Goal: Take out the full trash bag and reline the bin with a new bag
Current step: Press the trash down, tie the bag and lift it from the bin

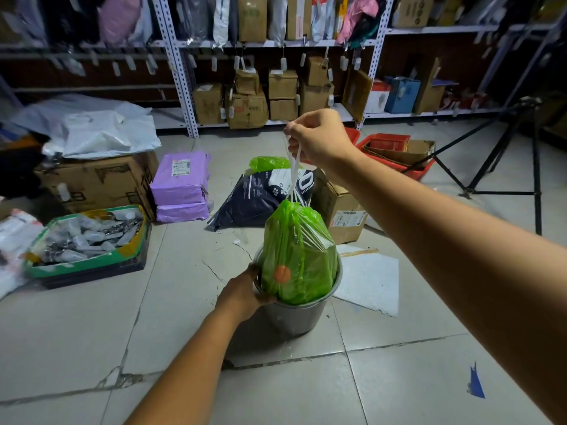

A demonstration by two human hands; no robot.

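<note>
Nearest, on the cracked grey floor tiles (92, 332): a torn blue scrap (476, 383), low on the right. Beyond it, the left hand (245, 291) at the near-left rim of the round shiny metal bin (296, 317); fingers curled over that rim, gripping it. Upright on the floor, the bin, with the translucent green plastic trash bag (299, 250) standing in it: lower part inside, upper part well above the rim, neck gathered tight. An orange round spot (282, 274) on the bag's near side. Up from the neck, taut, the white drawstring (295, 173), to the right hand (320, 139) held high above the bin; fingers closed around the drawstring, holding it.

Just right of the bin, flat on the floor, a white broken-edged sheet (368, 283). To the left, a green-edged tray (92, 263) filled with grey clips. Behind the bin, a dark blue printed bag (257, 197) with a crumpled green plastic piece (267, 163) at its far side, and a brown cardboard box (343, 210) beside it on the right. Further left, two stacked purple parcels (181, 182) against a large cardboard carton (98, 182) topped with white plastic mailers (104, 130). Further right, red plastic baskets (395, 148) and a black tripod (536, 167). At the back, white metal shelving (181, 87) loaded with cartons and hanging tags.
</note>
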